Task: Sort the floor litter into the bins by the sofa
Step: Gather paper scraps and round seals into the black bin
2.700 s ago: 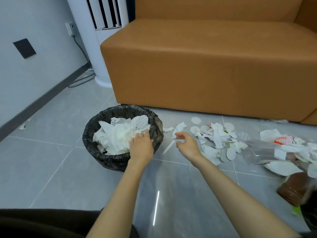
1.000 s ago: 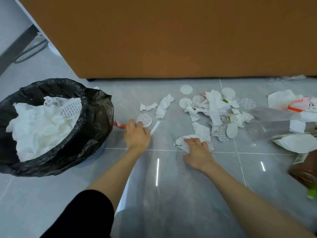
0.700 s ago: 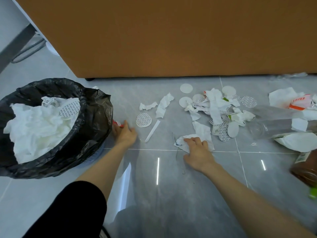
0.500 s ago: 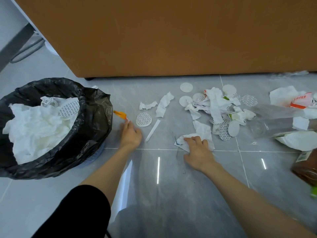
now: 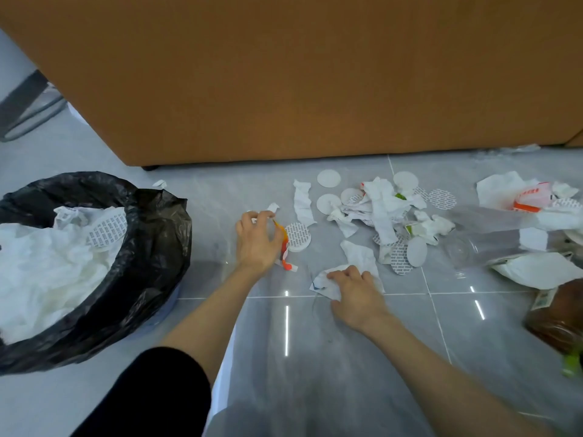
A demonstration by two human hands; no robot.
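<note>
Left hand [image 5: 257, 239] arches, pinching an orange-and-white wrapper strip [image 5: 285, 245], black-lined bin [image 5: 157, 247] at its nine o'clock. Right hand [image 5: 358, 294], knuckles up, grips a crumpled paper scrap [image 5: 321, 280]. Lettering on the printed disc [image 5: 300, 236] is too small to read.

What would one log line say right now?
left hand: pinches orange strip | right hand: grips paper scrap | bin: holds tissues
</note>
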